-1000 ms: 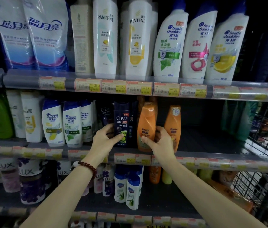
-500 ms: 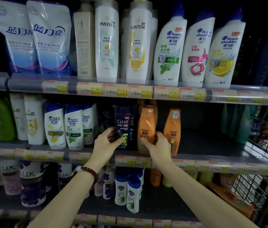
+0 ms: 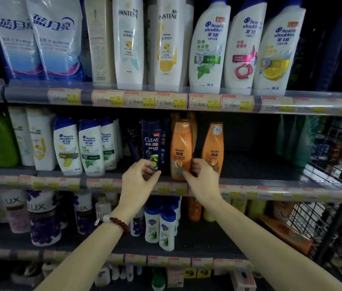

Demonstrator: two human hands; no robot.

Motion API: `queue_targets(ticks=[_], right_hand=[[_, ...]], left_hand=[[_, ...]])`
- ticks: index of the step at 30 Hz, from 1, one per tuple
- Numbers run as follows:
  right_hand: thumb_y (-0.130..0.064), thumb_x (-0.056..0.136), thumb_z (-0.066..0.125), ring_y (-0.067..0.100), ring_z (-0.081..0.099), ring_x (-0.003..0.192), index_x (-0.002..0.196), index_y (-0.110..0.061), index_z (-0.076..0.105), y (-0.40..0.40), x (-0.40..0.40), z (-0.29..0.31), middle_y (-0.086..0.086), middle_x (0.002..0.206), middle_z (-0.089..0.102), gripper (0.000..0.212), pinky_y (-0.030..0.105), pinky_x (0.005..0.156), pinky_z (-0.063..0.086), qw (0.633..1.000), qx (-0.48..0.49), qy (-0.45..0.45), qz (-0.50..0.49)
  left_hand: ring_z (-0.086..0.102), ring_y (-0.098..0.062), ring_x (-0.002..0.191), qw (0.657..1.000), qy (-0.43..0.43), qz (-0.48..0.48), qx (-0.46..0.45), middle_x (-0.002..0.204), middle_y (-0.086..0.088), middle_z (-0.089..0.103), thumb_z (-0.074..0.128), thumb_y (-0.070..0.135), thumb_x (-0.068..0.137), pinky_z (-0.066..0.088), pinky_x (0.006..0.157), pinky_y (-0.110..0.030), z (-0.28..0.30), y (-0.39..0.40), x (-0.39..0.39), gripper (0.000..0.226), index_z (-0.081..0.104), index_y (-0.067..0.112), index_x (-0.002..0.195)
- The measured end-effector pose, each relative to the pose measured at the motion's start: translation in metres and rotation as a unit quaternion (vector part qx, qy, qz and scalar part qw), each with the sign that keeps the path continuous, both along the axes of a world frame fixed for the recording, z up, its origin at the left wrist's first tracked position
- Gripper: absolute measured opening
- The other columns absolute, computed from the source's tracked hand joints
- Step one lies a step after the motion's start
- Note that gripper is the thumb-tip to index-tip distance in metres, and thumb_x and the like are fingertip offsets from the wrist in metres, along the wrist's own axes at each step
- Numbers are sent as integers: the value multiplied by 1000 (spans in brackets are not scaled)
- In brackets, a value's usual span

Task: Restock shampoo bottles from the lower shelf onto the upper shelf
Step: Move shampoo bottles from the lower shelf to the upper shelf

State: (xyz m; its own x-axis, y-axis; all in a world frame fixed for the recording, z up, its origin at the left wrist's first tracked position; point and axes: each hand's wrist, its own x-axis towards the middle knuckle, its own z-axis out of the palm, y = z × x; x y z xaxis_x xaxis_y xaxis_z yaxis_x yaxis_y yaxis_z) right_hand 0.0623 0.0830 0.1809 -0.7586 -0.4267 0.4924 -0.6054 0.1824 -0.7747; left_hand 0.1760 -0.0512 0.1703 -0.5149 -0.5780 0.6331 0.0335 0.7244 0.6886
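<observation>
Fingers of the left hand [image 3: 137,181] have loosened since a moment ago, thumb and fingertips now only curled around the foot of the dark Clear bottle [image 3: 151,147] on the middle shelf [image 3: 271,189], and beside it the right hand [image 3: 202,181] has curled in likewise, thumb touching the base of the orange Rejoice bottle [image 3: 181,148]. Both bottles stand upright and unlifted, so nothing has gone up to the upper shelf [image 3: 313,103]; I judge the hands are resettling their grips before any lift
</observation>
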Motion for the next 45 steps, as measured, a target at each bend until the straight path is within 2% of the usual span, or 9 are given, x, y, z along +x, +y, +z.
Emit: queue_targets(ticks=[4,9,12,15,21,26,30,34,45], right_hand=[[-15,85,66,4,57,94,111,-14,62,23,1,-8,-9,101,61,26,18,83,46,998,28,54,1],[-12,83,65,11,63,87,98,-14,66,58,-8,-31,-1,94,69,15,24,77,51,989,92,118,-9],[-12,84,63,8,58,77,95,-13,67,82,-15,-46,-6,85,64,12,22,70,47,982,141,124,-13],[-13,82,65,13,62,81,92,-13,66,103,-25,-63,-1,88,67,10,29,72,53,975,193,106,-32],[-16,82,65,20,63,86,94,-11,67,146,-46,-100,6,92,68,13,28,70,50,964,252,45,-71],[-14,81,65,21,64,103,92,-10,67,177,-70,-136,5,106,70,12,29,81,52,956,282,-16,-84],[-15,82,64,25,64,88,93,-9,66,195,-91,-144,7,91,67,13,29,67,47,937,322,-43,-126],[-14,82,62,27,66,84,88,-10,68,203,-117,-150,9,88,71,9,38,70,56,929,331,-63,-153],[-14,85,58,33,65,86,103,-12,69,238,-175,-152,13,92,70,21,34,67,52,933,324,-50,-148]], left_hand=[[59,-3,73,996,-35,-37,-71,77,6,63,71,20,79,46,66,-11,-6,24,-9,9,63,19,84],[57,-5,78,976,-144,-86,-137,87,6,60,69,21,79,47,71,-21,-20,46,-23,12,64,21,89],[56,-9,79,956,-205,-109,-177,89,5,59,67,25,81,49,73,-27,-34,59,-35,13,62,21,92],[51,-10,82,941,-244,-114,-203,90,7,52,65,26,83,43,73,-24,-48,73,-48,15,60,20,96],[55,-12,84,928,-282,-152,-190,90,6,52,65,27,83,46,74,-26,-83,99,-78,16,61,20,97],[57,-9,83,922,-312,-178,-142,89,6,56,68,28,82,46,72,-20,-117,117,-110,19,64,20,99],[57,-7,80,917,-324,-213,-95,89,4,61,68,26,83,49,72,-20,-133,130,-135,18,64,19,99],[59,-11,83,910,-338,-232,-55,90,1,63,67,26,83,51,76,-26,-139,140,-156,16,65,17,97],[62,-11,80,908,-368,-191,61,85,0,68,67,25,84,49,70,-22,-167,184,-205,8,67,17,85]])
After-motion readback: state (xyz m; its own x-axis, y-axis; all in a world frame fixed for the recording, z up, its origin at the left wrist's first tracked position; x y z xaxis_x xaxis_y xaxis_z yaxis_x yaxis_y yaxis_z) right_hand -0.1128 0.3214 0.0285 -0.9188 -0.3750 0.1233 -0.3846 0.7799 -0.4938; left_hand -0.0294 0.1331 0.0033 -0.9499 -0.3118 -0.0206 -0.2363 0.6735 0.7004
